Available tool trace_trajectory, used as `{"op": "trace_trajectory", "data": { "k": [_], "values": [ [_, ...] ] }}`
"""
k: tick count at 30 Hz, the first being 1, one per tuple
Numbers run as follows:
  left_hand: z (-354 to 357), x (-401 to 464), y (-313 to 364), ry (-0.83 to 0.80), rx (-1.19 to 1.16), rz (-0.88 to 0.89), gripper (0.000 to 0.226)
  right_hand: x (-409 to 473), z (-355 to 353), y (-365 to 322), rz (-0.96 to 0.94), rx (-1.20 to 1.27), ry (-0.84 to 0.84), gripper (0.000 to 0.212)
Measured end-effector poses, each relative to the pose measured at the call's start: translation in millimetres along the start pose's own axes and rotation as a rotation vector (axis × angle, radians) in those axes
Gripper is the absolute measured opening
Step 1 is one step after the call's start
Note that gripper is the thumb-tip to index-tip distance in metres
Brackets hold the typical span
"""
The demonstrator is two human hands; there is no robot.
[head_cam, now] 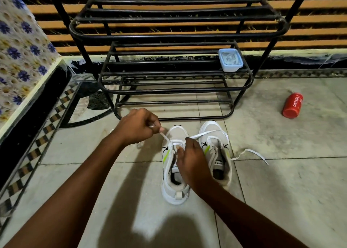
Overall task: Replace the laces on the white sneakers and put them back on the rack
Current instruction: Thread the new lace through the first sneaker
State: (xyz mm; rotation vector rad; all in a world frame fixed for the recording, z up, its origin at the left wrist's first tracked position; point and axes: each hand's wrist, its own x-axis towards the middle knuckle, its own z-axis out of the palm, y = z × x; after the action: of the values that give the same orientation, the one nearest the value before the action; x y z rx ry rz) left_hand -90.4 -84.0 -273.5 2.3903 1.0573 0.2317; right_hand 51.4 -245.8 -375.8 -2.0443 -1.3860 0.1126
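Head view, looking down at a tiled floor [281,191]. Two white sneakers stand side by side, toes toward a black metal shoe rack [174,90]. The left sneaker [173,184] is being laced; a white lace [166,137] crosses its lowest eyelets near the toe. The left hand [138,126], raised to the left of that shoe, has its grip clamped on one end of the lace, pinched between thumb and curled fingers, so that this end runs taut from the eyelets up to the hand. The right hand [191,159] lies over the tongue and throat of the same sneaker, fingers curled down at the eyelets; the other run of lace leaves from beside its fingertips, but whether this grip is clamped on it cannot be told. That run passes over the toe of the right sneaker [217,150], and a loose lace end [251,152] trails on the floor beside it. A pale blue lidded container [230,60] sits on the rack's middle shelf. A red Cinthol bottle [293,105] lies on the floor, well apart to the right.
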Motion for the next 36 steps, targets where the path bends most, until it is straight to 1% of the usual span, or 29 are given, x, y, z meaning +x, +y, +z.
{"op": "trace_trajectory", "data": {
  "k": [1, 2, 3, 4, 5, 7, 9, 10, 13, 15, 17, 20, 23, 25, 28, 30, 31, 33, 34, 36],
  "values": [
    [-1.6, -3.1, 2.0, 0.015, -0.060, 0.009, 0.011, 5.2, -5.4, 0.5, 0.000, 0.051, 0.013, 0.025],
    [-3.2, -6.0, 6.1, 0.039, -0.116, 0.025, 0.011, 13.0, -10.0, 1.6, 0.015, 0.068, -0.033, 0.038],
    [-4.5, -9.2, 11.6, 0.064, -0.184, 0.035, 0.012, 22.4, -13.5, 4.4, 0.009, 0.041, -0.110, 0.051],
    [-5.9, -11.3, 16.7, 0.088, -0.271, 0.041, 0.011, 33.6, -16.7, 8.0, -0.013, -0.025, -0.187, 0.060],
    [-7.1, -12.2, 21.2, 0.105, -0.370, 0.037, 0.011, 45.0, -18.1, 12.6, -0.058, -0.130, -0.260, 0.064],
    [-10.3, -13.9, 31.4, 0.134, -0.512, 0.029, 0.010, 62.7, -21.6, 17.7, -0.151, -0.318, -0.424, 0.065],
    [-13.6, -13.9, 38.9, 0.176, -0.593, 0.028, 0.010, 73.1, -28.2, 14.9, -0.174, -0.420, -0.602, 0.067],
    [-14.8, -14.3, 41.1, 0.201, -0.619, 0.025, 0.011, 76.5, -32.1, 12.8, -0.173, -0.450, -0.659, 0.067],
    [-20.2, -17.8, 47.5, 0.246, -0.685, 0.014, 0.013, 81.5, -51.7, 7.7, -0.109, -0.428, -0.692, 0.056],
    [-28.1, -21.2, 54.5, 0.245, -0.736, 0.000, 0.013, 88.4, -70.1, 5.7, -0.052, -0.344, -0.668, 0.039],
    [-39.7, -25.5, 64.8, 0.225, -0.786, -0.025, 0.013, 96.0, -92.6, 3.1, -0.020, -0.185, -0.630, 0.024],
    [-57.5, -32.4, 80.3, 0.204, -0.918, -0.060, 0.014, 105.6, -132.0, -11.4, 0.006, 0.048, -0.570, 0.011],
    [-78.3, -39.8, 94.4, 0.207, -0.994, -0.066, 0.019, 107.0, -184.1, -40.1, 0.082, 0.411, -0.572, 0.002],
    [-95.8, -46.3, 108.2, 0.165, -0.994, -0.050, 0.019, 106.4, -219.2, -54.4, 0.133, 0.612, -0.506, 0.006],
    [-120.9, -55.1, 128.5, 0.089, -1.084, -0.057, 0.022, 110.1, -254.9, -70.9, 0.226, 0.802, -0.381, 0.015],
    [-135.2, -59.4, 141.2, 0.037, -1.138, -0.040, 0.030, 114.1, -273.1, -83.9, 0.306, 0.953, -0.347, 0.023],
    [-139.5, -61.4, 146.4, 0.026, -1.151, -0.030, 0.032, 114.7, -279.9, -90.0, 0.349, 1.038, -0.355, 0.028],
    [-146.2, -64.2, 156.0, 0.068, -1.128, -0.018, 0.027, 114.8, -291.7, -101.6, 0.399, 1.184, -0.392, 0.035],
    [-150.2, -65.6, 160.9, 0.114, -1.095, -0.017, 0.024, 114.9, -297.5, -107.7, 0.397, 1.214, -0.400, 0.038],
    [-154.2, -68.3, 168.8, 0.208, -1.006, -0.026, 0.016, 113.9, -300.7, -114.6, 0.364, 1.193, -0.390, 0.039]
  ]
}}
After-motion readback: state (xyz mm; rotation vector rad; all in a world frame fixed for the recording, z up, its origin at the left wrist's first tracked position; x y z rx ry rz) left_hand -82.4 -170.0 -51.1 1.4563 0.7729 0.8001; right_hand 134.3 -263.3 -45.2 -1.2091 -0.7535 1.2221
